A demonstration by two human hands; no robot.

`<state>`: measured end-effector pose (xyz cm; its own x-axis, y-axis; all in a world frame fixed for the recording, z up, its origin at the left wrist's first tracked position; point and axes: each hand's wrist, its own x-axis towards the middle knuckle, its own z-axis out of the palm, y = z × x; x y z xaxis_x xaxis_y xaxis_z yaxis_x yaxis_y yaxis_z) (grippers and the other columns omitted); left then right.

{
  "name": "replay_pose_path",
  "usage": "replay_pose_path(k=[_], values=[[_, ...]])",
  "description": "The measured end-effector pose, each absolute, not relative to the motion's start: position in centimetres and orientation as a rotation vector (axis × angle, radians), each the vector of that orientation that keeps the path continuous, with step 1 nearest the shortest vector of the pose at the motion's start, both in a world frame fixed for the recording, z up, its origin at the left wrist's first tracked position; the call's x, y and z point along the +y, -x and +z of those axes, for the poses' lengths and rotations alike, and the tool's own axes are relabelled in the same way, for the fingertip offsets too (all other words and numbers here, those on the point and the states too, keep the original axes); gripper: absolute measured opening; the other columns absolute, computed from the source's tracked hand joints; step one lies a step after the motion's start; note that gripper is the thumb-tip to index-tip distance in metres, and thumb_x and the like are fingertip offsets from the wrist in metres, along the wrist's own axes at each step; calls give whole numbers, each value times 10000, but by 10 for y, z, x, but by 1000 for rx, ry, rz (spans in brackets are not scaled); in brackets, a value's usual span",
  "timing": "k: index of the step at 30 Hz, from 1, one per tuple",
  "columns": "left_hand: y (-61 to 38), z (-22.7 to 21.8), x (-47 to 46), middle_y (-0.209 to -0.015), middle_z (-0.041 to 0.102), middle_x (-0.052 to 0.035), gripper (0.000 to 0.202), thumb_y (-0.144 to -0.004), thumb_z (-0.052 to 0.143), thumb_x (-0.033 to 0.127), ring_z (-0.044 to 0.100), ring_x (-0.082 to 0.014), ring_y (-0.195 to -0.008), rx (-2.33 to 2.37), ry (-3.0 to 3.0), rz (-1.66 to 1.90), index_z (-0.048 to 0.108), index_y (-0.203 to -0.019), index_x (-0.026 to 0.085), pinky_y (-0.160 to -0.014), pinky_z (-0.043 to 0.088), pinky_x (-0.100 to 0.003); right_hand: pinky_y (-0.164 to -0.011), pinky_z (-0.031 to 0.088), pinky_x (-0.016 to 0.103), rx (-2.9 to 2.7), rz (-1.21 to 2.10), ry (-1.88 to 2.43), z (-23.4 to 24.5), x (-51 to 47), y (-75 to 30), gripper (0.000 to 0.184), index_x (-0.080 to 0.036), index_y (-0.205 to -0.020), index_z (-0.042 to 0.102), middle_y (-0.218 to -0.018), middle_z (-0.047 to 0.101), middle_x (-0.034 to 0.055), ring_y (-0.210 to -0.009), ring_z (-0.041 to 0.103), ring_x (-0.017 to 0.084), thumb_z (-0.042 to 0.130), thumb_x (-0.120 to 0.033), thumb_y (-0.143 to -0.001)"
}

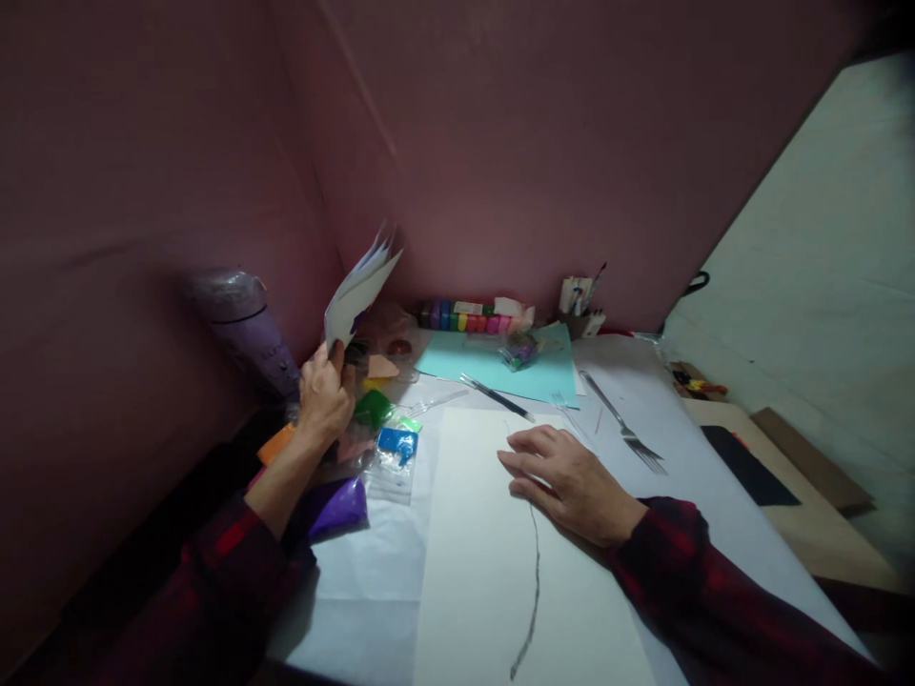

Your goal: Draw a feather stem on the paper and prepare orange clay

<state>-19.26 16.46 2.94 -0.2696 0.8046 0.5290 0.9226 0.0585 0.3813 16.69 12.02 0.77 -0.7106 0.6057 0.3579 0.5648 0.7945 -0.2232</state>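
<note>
My left hand [325, 393] is closed on a bundle of white paper sheets [357, 300], lifted above the left side of the table. My right hand [561, 476] rests, fingers stretched, on a large white sheet of paper [472, 572]. A dark wavy line [536, 572] runs down this sheet from under the right hand. Just beyond the right fingers lie slim black pens [497, 397]. Below the left hand are colored packets, among them a blue one [398, 444], a green one [373, 409] and a purple one [338, 508].
A purple bottle [250, 329] stands at the left wall. Light-blue paper [464, 356] lies at the back, near a row of colored clay tubs [476, 319]. Behind it stands a brush holder [578, 307]. A metal fork [623, 427] lies to the right.
</note>
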Motion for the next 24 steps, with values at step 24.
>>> replay_pose_path(k=[24], values=[[201,25,170,-1407,512,-158,486,-899,408,288,450,-325,-1324,-2162,1664,-1362,544,-1347,157,-1113,364,-497,-864,482,459,-2545,167,895,6,122,-167,256,-241,-1170,651,-1154,638,103,-1054,562,256,585,-256,-922]])
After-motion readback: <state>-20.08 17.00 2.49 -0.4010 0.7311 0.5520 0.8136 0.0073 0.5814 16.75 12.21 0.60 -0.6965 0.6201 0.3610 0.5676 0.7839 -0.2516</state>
